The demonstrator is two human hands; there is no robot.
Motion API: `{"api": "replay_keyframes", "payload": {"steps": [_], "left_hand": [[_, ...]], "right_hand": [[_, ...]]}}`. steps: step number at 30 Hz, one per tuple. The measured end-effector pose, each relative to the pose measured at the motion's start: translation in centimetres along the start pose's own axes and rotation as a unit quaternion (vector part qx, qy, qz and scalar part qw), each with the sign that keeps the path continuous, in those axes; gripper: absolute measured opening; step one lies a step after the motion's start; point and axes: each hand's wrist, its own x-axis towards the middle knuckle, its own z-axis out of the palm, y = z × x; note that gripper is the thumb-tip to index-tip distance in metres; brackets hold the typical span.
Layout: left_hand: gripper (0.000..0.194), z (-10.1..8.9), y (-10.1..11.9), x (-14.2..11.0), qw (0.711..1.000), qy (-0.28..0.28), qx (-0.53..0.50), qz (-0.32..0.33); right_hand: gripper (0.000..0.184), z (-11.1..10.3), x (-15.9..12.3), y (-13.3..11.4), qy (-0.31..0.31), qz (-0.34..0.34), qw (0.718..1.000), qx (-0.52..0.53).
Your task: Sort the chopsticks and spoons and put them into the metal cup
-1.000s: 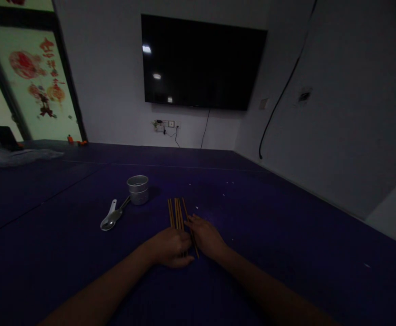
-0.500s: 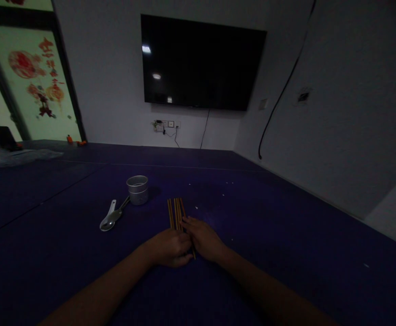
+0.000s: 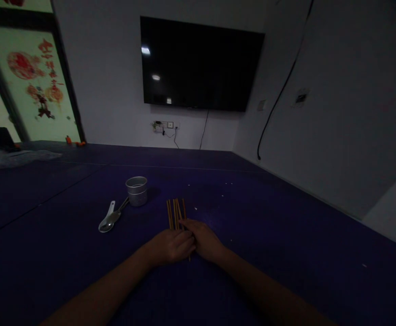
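Several wooden chopsticks [image 3: 175, 213] lie roughly side by side on the dark blue tabletop [image 3: 272, 271], their far ends pointing away from me. My left hand [image 3: 174, 246] is curled over their near part, hiding much of them. Touching it from the right is my right hand [image 3: 205, 237], its fingers reaching across the rightmost chopsticks. One chopstick's near end pokes out below the hands. Left of the chopsticks stands a metal cup [image 3: 137, 192], upright. A metal spoon [image 3: 112, 219] leans beside it, partly over a white spoon [image 3: 111, 209].
Small white scraps [image 3: 195, 208] are scattered to the right. A crumpled plastic sheet [image 3: 21, 156] lies at the far left, near small orange objects [image 3: 72, 141]. Beyond the table, a television [image 3: 201, 65] hangs on the wall, with a dark cable [image 3: 279, 95] dangling to its right.
The rightmost chopstick has swung from slanted to nearly upright in the view. My left fingers have closed further over the near ends, and my right hand has shifted slightly.
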Motion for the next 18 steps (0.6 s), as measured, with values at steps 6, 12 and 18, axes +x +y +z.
{"api": "replay_keyframes", "payload": {"steps": [6, 12, 18], "left_hand": [[0.012, -0.8, 0.1, 1.0, 0.999, 0.033, 0.011, 0.008], [0.028, -1.8, 0.2, 1.2, 0.999, 0.024, 0.018, -0.030], [0.031, -1.4, -0.3, 1.1, 0.985, -0.135, -0.042, -0.098]], "right_hand": [[0.047, -0.1, 0.1, -0.6, 0.014, -0.001, 1.000, 0.025], [0.036, 0.0, 0.3, -0.9, 0.158, 0.034, 0.985, 0.058], [0.032, -1.6, -0.4, -1.3, 0.462, 0.056, 0.883, 0.059]]}}
